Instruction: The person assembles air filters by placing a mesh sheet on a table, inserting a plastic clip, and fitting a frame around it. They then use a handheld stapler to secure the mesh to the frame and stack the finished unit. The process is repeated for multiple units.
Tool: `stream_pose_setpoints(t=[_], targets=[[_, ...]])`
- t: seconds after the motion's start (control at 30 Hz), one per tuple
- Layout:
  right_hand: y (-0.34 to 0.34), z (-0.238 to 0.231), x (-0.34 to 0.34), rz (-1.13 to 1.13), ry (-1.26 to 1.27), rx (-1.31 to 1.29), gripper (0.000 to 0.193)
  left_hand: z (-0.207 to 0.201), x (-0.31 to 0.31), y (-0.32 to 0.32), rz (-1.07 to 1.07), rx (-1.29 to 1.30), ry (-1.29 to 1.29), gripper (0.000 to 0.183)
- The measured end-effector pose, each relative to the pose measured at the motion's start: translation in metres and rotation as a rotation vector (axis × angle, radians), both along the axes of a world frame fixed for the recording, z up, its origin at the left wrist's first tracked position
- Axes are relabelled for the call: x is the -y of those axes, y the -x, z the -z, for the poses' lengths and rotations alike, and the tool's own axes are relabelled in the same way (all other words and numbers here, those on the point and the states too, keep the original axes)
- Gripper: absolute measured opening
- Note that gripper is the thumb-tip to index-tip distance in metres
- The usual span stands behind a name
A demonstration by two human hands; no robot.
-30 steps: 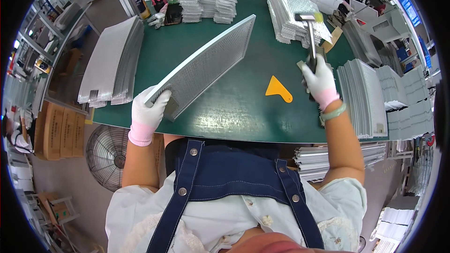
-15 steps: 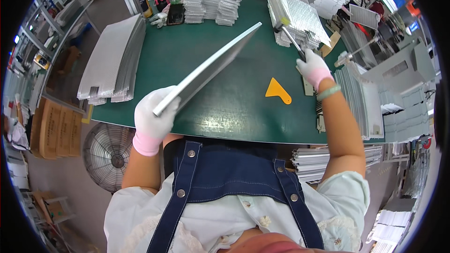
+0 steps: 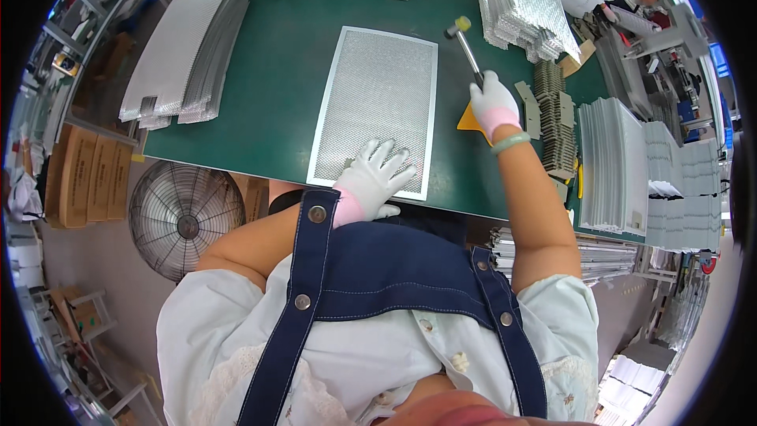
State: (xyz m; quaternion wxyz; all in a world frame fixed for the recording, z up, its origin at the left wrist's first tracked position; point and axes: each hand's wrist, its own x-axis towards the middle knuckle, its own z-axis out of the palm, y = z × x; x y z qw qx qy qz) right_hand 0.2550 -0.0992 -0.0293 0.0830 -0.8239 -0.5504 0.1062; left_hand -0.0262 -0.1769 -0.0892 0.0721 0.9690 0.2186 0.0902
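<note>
A framed metal mesh panel [image 3: 378, 95] lies flat on the green table, its near end close to the table's front edge. My left hand [image 3: 374, 177], in a white glove with a pink cuff, rests with spread fingers on the near part of that panel. To the right of the panel, my gloved right hand [image 3: 494, 100] is closed round the dark handle of a small mallet [image 3: 468, 46]. The mallet's yellow-and-dark head points away from me, held up near the table. A yellow plastic scraper [image 3: 467, 120] lies beside my right wrist, partly hidden by it.
Stacks of mesh sheets stand at the left [image 3: 185, 51] and back right [image 3: 524, 8]. Rows of small grey-beige pieces [image 3: 552, 118] sit right of my right hand, beside upright framed panels [image 3: 611, 166]. A floor fan [image 3: 188, 225] stands front left. Another person works at far right.
The panel, tilted up in my left hand before, now lies flat on the table. My left hand has opened onto it. My right hand has brought the mallet leftward.
</note>
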Motion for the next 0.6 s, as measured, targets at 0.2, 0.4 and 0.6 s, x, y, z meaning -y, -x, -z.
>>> stream_pose_setpoints(t=[0.2, 0.4, 0.6], targets=[[-0.004, 0.023, -0.037, 0.064, 0.046, 0.135, 0.034, -0.003, -0.006, 0.003, 0.031, 0.09, 0.097, 0.076], [0.012, 0.007, 0.068, -0.187, 0.082, -0.037, 0.049, -0.004, -0.026, 0.075, -0.757, 0.346, 0.281, 0.074], [0.027, 0.018, 0.154, -0.031, 0.166, -1.235, 0.068, -0.042, -0.055, 0.07, -0.607, 0.641, 1.446, 0.053]])
